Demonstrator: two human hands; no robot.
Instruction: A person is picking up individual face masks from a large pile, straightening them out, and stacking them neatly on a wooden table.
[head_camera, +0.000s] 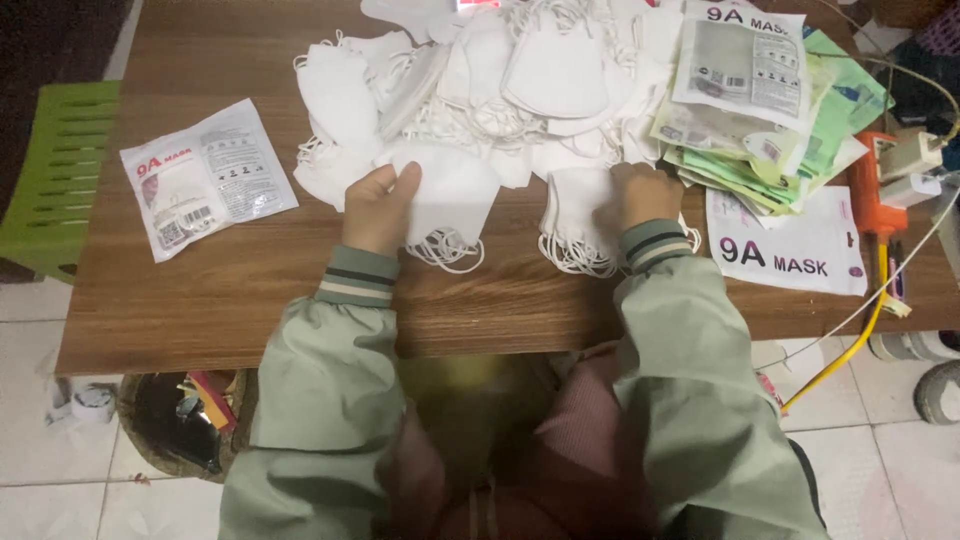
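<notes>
Head view: left hand (378, 205) pinches white mask (452, 195); right hand (643, 196) on mask stack (575, 225), grip unclear; pile (520, 70) top cropped.

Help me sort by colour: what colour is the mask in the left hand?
White mask, clearest in the head view.

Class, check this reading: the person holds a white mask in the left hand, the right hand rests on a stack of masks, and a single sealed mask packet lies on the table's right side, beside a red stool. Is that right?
Not quite. The single sealed mask packet lies on the table's left side, and the stool beside it is green, as the head view shows. The rest stands: the left hand holds a white mask, and the right hand rests on a stack of masks.
</notes>
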